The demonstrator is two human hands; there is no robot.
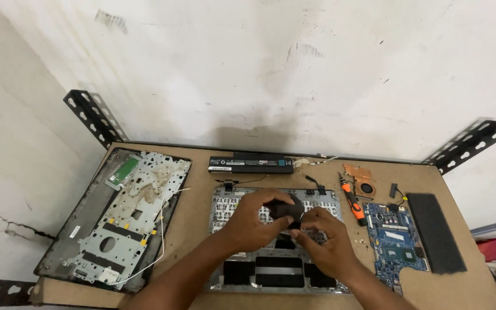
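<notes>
Both hands meet over an opened laptop base (233,201) that lies in the middle of a brown table (196,206). My left hand (254,221) and my right hand (325,241) together grip a small dark rounded part (285,208) just above the base's metal inner frame. The fingers of both hands close on that part, and they hide its lower half. The base shows a silver perforated plate at the top and black cut-outs near me.
A laptop cover panel (116,221) with a white wire lies at the left. A black battery (251,165) sits at the back. To the right are an orange screwdriver (352,200), a copper heatsink with fan (361,178), a blue circuit board (394,235) and a black pad (434,229).
</notes>
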